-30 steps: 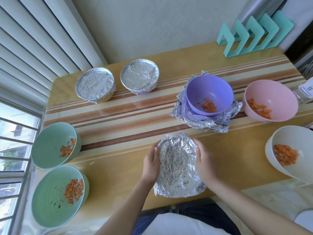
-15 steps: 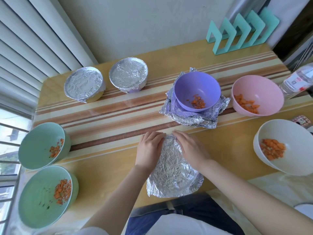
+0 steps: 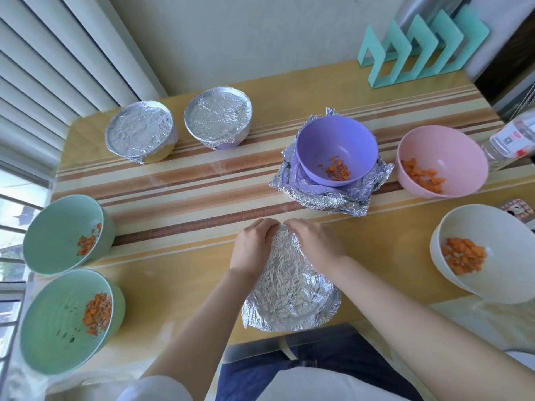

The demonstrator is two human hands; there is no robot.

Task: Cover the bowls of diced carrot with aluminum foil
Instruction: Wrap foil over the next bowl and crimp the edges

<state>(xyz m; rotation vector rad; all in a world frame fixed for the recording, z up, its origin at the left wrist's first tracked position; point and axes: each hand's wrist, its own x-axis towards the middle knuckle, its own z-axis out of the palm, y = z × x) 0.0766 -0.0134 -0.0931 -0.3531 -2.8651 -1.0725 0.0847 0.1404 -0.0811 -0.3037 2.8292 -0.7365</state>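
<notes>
A foil-covered bowl [image 3: 289, 290] stands at the table's near edge in front of me. My left hand [image 3: 252, 247] and my right hand [image 3: 314, 244] curl over its far rim, fingertips meeting, pressing the foil down. Two more foil-covered bowls [image 3: 139, 130] [image 3: 217, 112] stand at the far left. A purple bowl [image 3: 337, 150] with diced carrot sits uncovered on a stack of crumpled foil sheets [image 3: 324, 198]. A pink bowl [image 3: 441, 160], a white bowl [image 3: 489, 250] and two green bowls [image 3: 62, 233] [image 3: 65, 319] hold carrot, all uncovered.
The wooden table [image 3: 179, 192] has a striped band across its middle. A teal rack [image 3: 419, 50] stands at the far right corner. A plastic bottle [image 3: 512, 137] lies at the right edge. Window blinds [image 3: 43, 68] line the left side.
Both hands slid from the sides of the foil-covered bowl up to its far rim, where the fingertips now meet. The camera view shifted slightly.
</notes>
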